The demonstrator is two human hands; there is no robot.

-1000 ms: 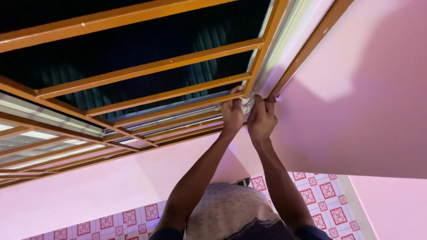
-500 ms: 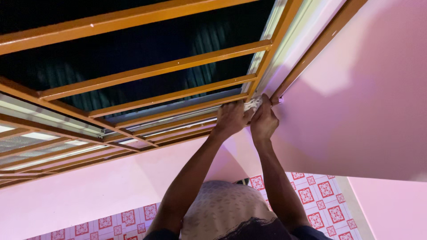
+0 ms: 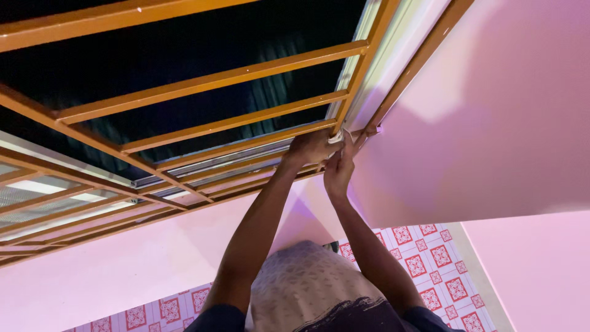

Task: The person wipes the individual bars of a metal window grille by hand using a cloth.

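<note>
Glossy orange-painted metal bars (image 3: 209, 83), smooth matt pink wall (image 3: 491, 123), small white cloth-like scrap (image 3: 335, 138), patterned floor tiles (image 3: 424, 258).

Two hands (image 3: 329, 157), one small white piece (image 3: 335, 138), one orange window grille (image 3: 203, 126)

Single head-worn view, no second camera, so nothing is shared between views. It sits behind and below the raised arms, tilted steeply up toward the ceiling line rather than down. Both hands sit near centre frame, at arm's reach from the lens: left hand (image 3: 312, 149), right hand (image 3: 338, 169), touching each other. Beyond the hands and to their left, the orange window grille (image 3: 209, 83) fills the upper left at a slant. To the right of the hands, the pink wall (image 3: 491, 123) runs close by. Below the hands, forearms lead back to the lens; patterned tiles (image 3: 424, 258) show low, farther off.
</note>
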